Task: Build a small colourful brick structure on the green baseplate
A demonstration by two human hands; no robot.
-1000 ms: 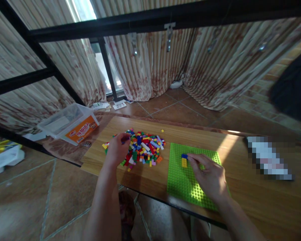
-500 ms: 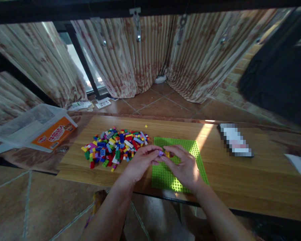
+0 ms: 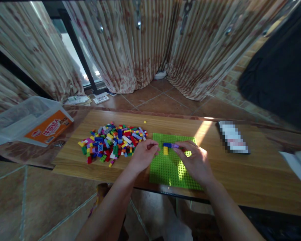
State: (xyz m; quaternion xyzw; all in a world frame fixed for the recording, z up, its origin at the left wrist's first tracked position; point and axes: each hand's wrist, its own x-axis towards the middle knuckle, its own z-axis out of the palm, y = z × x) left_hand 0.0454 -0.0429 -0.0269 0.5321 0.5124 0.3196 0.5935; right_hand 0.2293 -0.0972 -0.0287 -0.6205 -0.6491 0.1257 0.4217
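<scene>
"Right hand (image 3: 196, 161)?"
"Pinching a small purple plastic brick (image 3: 175, 146) over the green studded plastic baseplate (image 3: 163, 170), just right of frame centre."
"Left hand (image 3: 143, 154)?"
"Curled near centre; whether it's gripping anything, I can't tell."

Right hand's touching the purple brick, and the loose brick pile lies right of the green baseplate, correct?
Not quite: the head view shows the loose brick pile lying left of the green baseplate. The right hand is indeed touching the purple brick.
</scene>
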